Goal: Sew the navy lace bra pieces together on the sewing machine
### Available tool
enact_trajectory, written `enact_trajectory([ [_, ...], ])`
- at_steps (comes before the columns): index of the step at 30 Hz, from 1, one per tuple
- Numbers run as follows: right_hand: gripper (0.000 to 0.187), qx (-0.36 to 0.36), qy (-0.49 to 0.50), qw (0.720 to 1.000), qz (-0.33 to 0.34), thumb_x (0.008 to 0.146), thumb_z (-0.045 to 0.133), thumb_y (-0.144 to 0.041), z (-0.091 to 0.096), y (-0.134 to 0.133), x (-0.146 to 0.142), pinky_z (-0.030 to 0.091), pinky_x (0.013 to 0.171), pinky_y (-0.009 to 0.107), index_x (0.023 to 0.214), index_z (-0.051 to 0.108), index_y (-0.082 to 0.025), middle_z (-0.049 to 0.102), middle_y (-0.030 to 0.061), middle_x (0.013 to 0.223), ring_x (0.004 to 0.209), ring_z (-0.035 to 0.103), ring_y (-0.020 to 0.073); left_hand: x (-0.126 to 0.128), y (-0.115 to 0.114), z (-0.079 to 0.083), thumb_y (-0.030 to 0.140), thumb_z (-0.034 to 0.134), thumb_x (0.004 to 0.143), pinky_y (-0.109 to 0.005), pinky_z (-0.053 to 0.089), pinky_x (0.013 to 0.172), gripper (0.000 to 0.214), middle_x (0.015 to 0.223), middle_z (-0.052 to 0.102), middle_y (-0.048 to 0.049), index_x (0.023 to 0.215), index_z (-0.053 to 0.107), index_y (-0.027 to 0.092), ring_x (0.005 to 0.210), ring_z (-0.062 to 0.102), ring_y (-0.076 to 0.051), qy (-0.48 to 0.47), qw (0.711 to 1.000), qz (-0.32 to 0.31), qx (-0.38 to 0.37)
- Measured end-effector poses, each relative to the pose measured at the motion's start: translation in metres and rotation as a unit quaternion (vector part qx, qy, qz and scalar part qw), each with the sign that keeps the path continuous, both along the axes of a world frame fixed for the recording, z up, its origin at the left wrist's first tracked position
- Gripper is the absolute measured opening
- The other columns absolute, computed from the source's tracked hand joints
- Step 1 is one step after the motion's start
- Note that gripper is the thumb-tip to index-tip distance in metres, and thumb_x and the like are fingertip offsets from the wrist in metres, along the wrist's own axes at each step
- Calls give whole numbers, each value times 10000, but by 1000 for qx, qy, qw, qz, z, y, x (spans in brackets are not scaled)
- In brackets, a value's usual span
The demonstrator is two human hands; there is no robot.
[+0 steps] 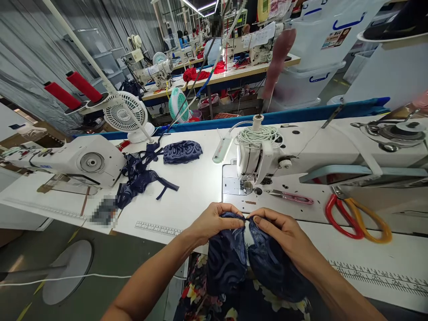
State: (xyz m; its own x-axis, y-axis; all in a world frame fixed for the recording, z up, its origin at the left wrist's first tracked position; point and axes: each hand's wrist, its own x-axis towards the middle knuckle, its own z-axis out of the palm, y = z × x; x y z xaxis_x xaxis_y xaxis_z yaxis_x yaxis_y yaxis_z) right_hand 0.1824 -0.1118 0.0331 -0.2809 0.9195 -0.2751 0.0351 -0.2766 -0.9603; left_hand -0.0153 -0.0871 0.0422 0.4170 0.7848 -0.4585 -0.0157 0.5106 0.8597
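A dark navy bra with patterned cups hangs over the table's front edge and my lap. My left hand pinches its narrow centre on one side, thumb and fingers closed. On the other side my right hand grips the same centre part between thumb and fingers. The two cups droop below my hands, apart from each other. Just beyond the hands stands the sewing machine's head, its needle area away from the fabric. Pink thread snips lie on the machine bed behind my right hand.
Red-and-yellow-handled scissors lie at the right. Navy straps and fabric and a folded navy piece rest on the left. A second sewing machine, a white fan and red thread cones stand farther left.
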Motion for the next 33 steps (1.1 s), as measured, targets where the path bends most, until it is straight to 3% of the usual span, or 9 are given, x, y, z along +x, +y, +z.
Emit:
enact_trajectory([
  [5, 357, -5, 22, 1000, -6, 831, 641, -547, -4, -3, -1, 411, 637, 250, 958, 691, -218, 596, 11, 817, 739, 507, 152, -2, 1, -7, 391, 908, 536, -222, 440, 584, 468, 726, 660, -10, 863, 697, 132, 577, 572, -96, -35, 998, 9, -46],
  [17, 344, 60, -58, 997, -9, 893, 554, -549, -9, -6, -3, 403, 606, 239, 1024, 677, -255, 598, -2, 819, 715, 509, 143, -2, -2, -12, 383, 903, 545, -210, 425, 578, 450, 699, 643, 4, 841, 674, 134, 561, 559, -85, -69, 995, 23, -64],
  [20, 375, 87, -104, 991, 11, 888, 537, -565, -13, -5, -1, 448, 626, 237, 1032, 676, -248, 636, 7, 825, 742, 564, 164, -8, 2, -11, 403, 875, 577, -215, 422, 587, 433, 710, 635, 1, 855, 687, 129, 579, 553, -90, -40, 999, 9, -23],
  [24, 448, 125, -155, 979, 54, 849, 541, -597, -33, 4, 2, 537, 720, 257, 1088, 665, -239, 705, 30, 961, 855, 659, 214, -28, 25, 1, 347, 796, 674, -210, 410, 640, 283, 733, 633, -1, 826, 707, 126, 673, 556, -101, 47, 993, -47, 102],
  [26, 509, 147, -192, 969, 48, 821, 545, -625, -47, 14, 1, 565, 711, 272, 1134, 649, -237, 712, 51, 1048, 901, 682, 241, -40, 46, 9, 327, 744, 719, -213, 413, 665, 226, 744, 638, 3, 836, 714, 136, 711, 565, -112, 118, 972, -63, 192],
  [28, 577, 179, -230, 956, 40, 805, 544, -646, -57, 26, -4, 583, 658, 282, 1213, 612, -244, 695, 77, 1143, 938, 692, 265, -52, 70, 16, 321, 691, 765, -221, 433, 714, 188, 775, 659, 9, 851, 718, 156, 755, 590, -128, 208, 931, -43, 297],
  [31, 636, 263, -285, 921, 22, 823, 519, -647, -65, 42, -15, 575, 525, 294, 1337, 521, -273, 631, 110, 1275, 966, 691, 296, -68, 104, 22, 305, 598, 857, -246, 454, 877, 168, 968, 702, 8, 945, 709, 213, 929, 627, -161, 306, 847, 89, 425],
  [33, 633, 368, -310, 876, 2, 846, 512, -611, -67, 50, -23, 558, 470, 321, 1380, 479, -274, 606, 137, 1284, 980, 675, 329, -81, 121, 21, 317, 606, 873, -269, 444, 963, 230, 1091, 680, -6, 1082, 678, 256, 1045, 610, -179, 378, 786, 183, 453],
])
